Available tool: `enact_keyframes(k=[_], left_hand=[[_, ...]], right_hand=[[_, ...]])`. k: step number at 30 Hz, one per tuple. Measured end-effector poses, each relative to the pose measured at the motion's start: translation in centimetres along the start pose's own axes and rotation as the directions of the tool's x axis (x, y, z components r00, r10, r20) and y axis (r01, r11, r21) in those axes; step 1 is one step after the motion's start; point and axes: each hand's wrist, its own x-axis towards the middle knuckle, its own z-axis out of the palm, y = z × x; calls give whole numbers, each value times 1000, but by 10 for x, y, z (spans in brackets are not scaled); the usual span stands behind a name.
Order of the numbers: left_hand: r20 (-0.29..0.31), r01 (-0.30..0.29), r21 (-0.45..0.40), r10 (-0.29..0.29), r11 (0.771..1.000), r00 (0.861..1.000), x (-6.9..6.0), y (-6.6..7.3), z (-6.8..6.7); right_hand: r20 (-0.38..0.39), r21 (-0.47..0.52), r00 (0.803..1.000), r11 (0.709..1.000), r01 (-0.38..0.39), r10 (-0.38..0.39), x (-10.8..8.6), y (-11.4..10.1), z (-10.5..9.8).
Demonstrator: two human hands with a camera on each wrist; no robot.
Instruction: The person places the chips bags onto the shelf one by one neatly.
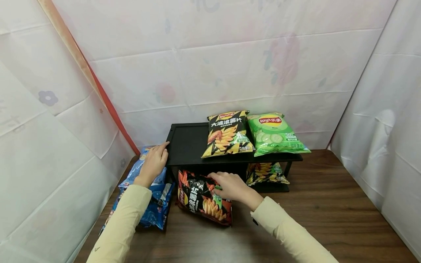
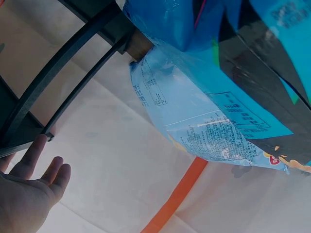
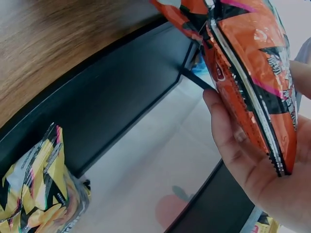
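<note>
In the head view my right hand grips the upper edge of a red-and-black bag of potato chips, tilted in front of the lower level of a black two-tier rack. The right wrist view shows that bag between the thumb and fingers of my right hand. At the rack's left end, my left hand touches the edge of its top. Its fingers look extended and loosely bent in the left wrist view, a fingertip at the rack corner, where the left hand holds no bag.
A black-and-yellow chip bag and a green chip bag lie on the upper tier. Another yellow-and-black bag sits on the lower tier at right. Blue bags lie left of the rack on the wooden table.
</note>
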Motion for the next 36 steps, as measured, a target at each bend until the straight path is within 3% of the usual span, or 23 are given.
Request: enact_keyframes(k=[9,16,25,36], left_hand=[[-9,3,3,-3,1000,1000,-1,-1,2],[-16,5,6,-5,1000,1000,-1,-2,2],[-16,-4,-1,4,1000,1000,-1,-1,2],[-15,-4,-14,4,1000,1000,0,-3,2]], right_hand=[[25,18,999,999,-42,42,3,10,6],[80,137,991,983,-119,109,1,22,16],[125,266,984,951,-158,129,-6,36,32],[121,271,977,940,-204,178,-14,44,52]])
